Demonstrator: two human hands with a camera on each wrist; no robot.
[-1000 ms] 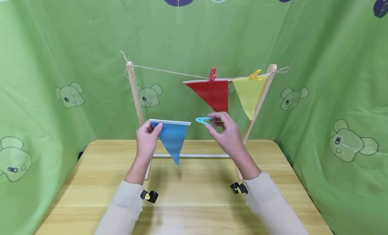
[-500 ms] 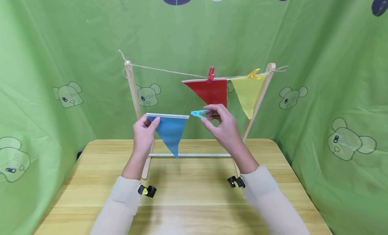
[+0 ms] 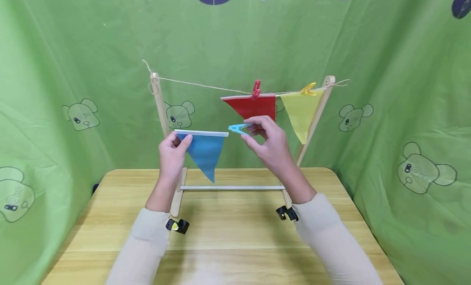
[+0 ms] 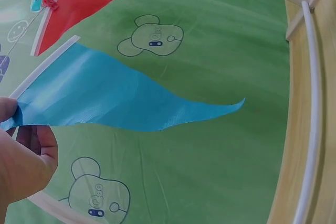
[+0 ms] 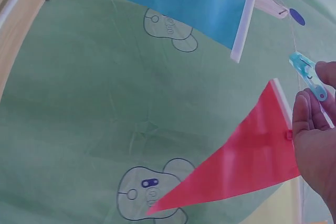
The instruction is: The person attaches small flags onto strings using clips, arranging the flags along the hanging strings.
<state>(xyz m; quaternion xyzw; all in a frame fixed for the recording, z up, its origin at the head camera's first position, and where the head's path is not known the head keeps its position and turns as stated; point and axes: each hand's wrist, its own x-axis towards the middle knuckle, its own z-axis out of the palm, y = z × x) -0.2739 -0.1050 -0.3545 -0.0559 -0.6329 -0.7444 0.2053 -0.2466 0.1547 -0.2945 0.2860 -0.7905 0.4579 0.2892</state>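
My left hand [image 3: 172,154] pinches the upper left corner of a blue triangular flag [image 3: 207,152] between thumb and fingers. The flag hangs point down, its white top band [image 4: 47,66] nearly level and below the string. In my right hand [image 3: 270,144], a light blue clothespin [image 3: 237,129] is held by its handles, its nose toward the flag's right end, a small gap apart. The right wrist view also has the clothespin [image 5: 308,76] between thumb and fingers. Behind the right hand, a red flag [image 3: 250,106] hangs from the string, its lower part hidden in the head view.
A string [image 3: 206,85] runs between two wooden posts [image 3: 159,101]. A red clothespin [image 3: 256,89] holds the red flag, and a yellow clothespin [image 3: 308,88] holds a yellow flag [image 3: 302,117]. A white rod [image 3: 232,188] joins the posts low above the wooden table [image 3: 228,236]. Green cloth surrounds everything.
Both hands have risen toward the string, carrying the blue flag and the light blue clothespin upward and slightly left. The hanging flags stay in place.
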